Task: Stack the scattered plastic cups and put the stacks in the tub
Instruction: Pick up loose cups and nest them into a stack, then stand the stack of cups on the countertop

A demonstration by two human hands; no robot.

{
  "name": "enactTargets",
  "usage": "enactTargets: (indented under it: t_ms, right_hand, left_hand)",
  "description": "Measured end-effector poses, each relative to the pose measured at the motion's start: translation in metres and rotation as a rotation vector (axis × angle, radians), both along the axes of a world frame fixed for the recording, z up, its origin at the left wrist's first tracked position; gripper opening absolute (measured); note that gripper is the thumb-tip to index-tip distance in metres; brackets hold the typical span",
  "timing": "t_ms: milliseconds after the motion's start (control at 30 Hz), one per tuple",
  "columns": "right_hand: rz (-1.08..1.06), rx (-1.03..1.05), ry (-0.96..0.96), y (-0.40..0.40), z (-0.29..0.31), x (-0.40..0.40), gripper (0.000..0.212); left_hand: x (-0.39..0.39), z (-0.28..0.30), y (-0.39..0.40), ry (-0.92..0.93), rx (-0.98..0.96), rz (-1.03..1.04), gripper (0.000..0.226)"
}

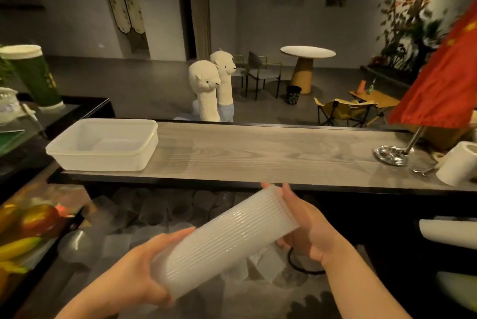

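Item: long stack of nested plastic cups [227, 243], held slantwise above the lower work surface, between both hands. Left hand [144, 269] is curled round the lower end; right hand [307, 225] is cupped round the upper, rim end, fingers wrapped behind it

Progress: one stack is judged assembled; none is yet placed. The tub [103, 144] is seen with no cups in it, at the left end of the raised counter [258, 153], well apart from the stack. Many loose cups [154, 210] are left scattered on the lower surface beneath the hands, so more stacking is judged outstanding

Surface: grey wood-grain counter, also bearing a flag stand [392, 154] with a red flag [444, 81] and a paper roll [459, 163] at the right end. Fruit [25, 231] is noted at lower left

Room: dim; two plush alpacas [211, 86], a round table [307, 60] and chairs are noted beyond
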State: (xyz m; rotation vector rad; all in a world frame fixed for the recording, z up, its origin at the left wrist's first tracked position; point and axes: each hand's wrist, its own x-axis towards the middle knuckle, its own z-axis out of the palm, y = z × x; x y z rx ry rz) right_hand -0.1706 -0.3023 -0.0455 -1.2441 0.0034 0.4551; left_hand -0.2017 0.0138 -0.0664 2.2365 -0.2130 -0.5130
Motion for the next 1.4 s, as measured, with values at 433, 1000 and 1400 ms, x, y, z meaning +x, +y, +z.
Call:
enactTargets:
  t_ms: [433,1000,1400]
  right_hand:
    - [-0.143,-0.321,-0.417,0.131,0.043,0.046,0.094]
    - [-0.235,-0.787,-0.614,0.215,0.035,0.195,0.105]
    - [-0.352,-0.549,-0.534,0.164,-0.002,0.079,0.057]
  left_hand:
    - [0.059,0.051,-0.023,-0.387,-0.476,0.253,0.106]
    - [0.091,0.028,0.062,-0.446,-0.399,0.747,0.050]
    - [0.072,-0.078,0.027,-0.309,0.400,0.338,0.064]
